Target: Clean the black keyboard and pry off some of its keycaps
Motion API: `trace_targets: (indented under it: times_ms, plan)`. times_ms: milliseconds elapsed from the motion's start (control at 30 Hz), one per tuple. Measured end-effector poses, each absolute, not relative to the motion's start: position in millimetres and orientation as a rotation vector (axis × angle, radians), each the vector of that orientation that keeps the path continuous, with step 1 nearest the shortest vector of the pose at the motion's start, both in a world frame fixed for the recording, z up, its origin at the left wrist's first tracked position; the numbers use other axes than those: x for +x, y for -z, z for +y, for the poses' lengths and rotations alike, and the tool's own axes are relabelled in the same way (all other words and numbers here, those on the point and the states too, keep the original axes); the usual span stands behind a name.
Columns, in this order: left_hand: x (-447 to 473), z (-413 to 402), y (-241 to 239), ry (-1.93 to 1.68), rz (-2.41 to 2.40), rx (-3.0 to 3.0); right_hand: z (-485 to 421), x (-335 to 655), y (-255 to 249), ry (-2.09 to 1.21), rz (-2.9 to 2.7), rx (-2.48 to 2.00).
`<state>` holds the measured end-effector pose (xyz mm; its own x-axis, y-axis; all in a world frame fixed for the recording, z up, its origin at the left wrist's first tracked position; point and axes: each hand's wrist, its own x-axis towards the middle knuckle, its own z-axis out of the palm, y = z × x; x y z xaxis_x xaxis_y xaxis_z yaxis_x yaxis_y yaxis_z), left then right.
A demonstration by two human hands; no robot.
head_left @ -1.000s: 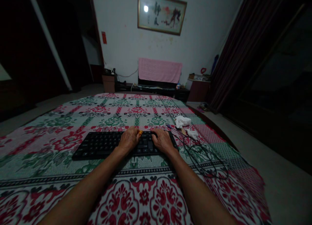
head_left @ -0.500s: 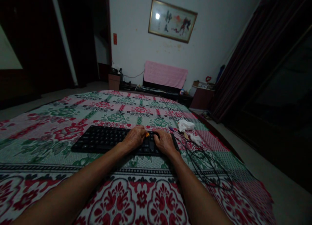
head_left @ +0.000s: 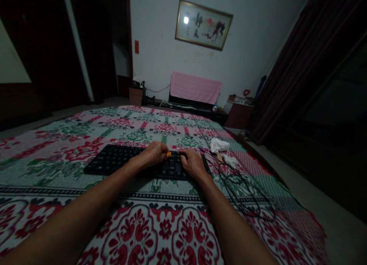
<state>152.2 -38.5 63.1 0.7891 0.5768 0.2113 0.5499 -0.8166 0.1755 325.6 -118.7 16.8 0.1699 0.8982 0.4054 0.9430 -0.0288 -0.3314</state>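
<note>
A black keyboard (head_left: 114,158) lies across the patterned bedspread in front of me. My left hand (head_left: 156,152) is closed over the keyboard's right-middle part, pinching a small orange, fluffy-looking item (head_left: 168,154). Most of that item is hidden by the fingers, so its kind cannot be made out. My right hand (head_left: 194,163) grips the keyboard near its right end, with the thumb on the key side and the fingers curled toward the far edge.
Right of the keyboard lie a looped black cable (head_left: 243,196), a crumpled white tissue (head_left: 219,145) and a smaller white piece (head_left: 231,161). The flowered bedspread (head_left: 160,198) covers the bed. Beyond its far edge, a pink cloth (head_left: 196,87) drapes over a dark object by the wall.
My left hand has shifted left along the keyboard and slightly away from me, carrying the orange item. My right hand keeps its place on the keyboard. The view has tilted slightly.
</note>
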Motion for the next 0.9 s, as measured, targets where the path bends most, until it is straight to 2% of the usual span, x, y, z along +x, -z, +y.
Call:
trace_targets:
  times_ms: [200,333,467,600,733,900]
  plan:
    - [161.0,-35.0,-44.7,-0.606,0.769,2.717,-117.9,325.8,-15.9,0.106,-1.736,-1.916]
    - [164.7,-38.3,-41.7,-0.529,0.655,2.871,-118.1,326.0,-16.1,0.102,-1.737,-1.935]
    - [159.5,-40.2,-48.9,-0.426,0.755,2.99,-120.0,324.3,-19.2,0.099,-1.748,-1.942]
    - [159.2,-38.3,-49.6,-0.518,0.901,2.938,-119.9,323.8,-19.7,0.113,-1.753,-1.938]
    - [167.2,-44.8,-44.8,-0.602,0.753,2.87,-118.1,325.7,-16.3,0.113,-1.75,-1.924]
    - [169.7,-51.8,-45.1,-0.435,0.671,3.043,-117.2,326.3,-14.3,0.108,-1.74,-1.924]
